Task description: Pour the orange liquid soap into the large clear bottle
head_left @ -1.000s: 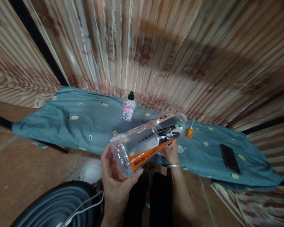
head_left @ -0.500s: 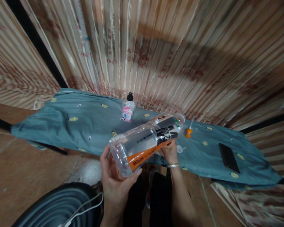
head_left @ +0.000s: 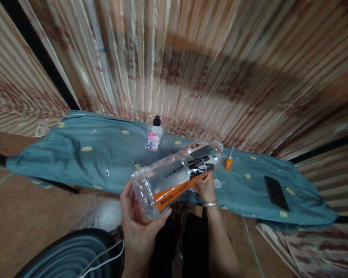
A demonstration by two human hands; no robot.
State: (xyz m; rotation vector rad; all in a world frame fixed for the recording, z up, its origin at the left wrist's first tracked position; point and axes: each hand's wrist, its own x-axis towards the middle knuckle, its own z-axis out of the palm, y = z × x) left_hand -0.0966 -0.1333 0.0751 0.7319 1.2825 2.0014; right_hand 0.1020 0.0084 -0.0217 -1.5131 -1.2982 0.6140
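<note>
- My left hand (head_left: 139,224) is wrapped around the base of a large clear bottle (head_left: 176,175), fingers curled on it.
- My right hand (head_left: 205,188) grips the bottle from underneath, near its label.
- The bottle lies tilted across both hands, above the near edge of the blue cloth (head_left: 75,154).
- On the cloth: a small bottle (head_left: 154,136), an orange cap (head_left: 227,164), a phone (head_left: 275,192).

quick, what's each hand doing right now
Left hand: closed around the base end of the clear plastic bottle, which lies tilted on its side.
Right hand: gripping the same bottle from below, near its neck end.
</note>
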